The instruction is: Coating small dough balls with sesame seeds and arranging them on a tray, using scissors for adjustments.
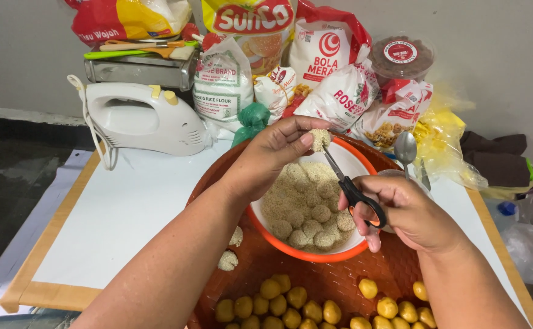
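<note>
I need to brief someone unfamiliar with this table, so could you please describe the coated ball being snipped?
Start at the round brown tray, then the orange-rimmed bowl. Above its far rim, the left hand pinches one coated ball against the scissors; it alone is lifted.

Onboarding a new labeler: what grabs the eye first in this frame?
Centre frame, the left hand holds a sesame-coated ball while the right hand brings scissors to it, over an orange-rimmed bowl of coated balls. Plain yellow dough balls fill the brown tray below; a white hand mixer sits upper left.
</note>
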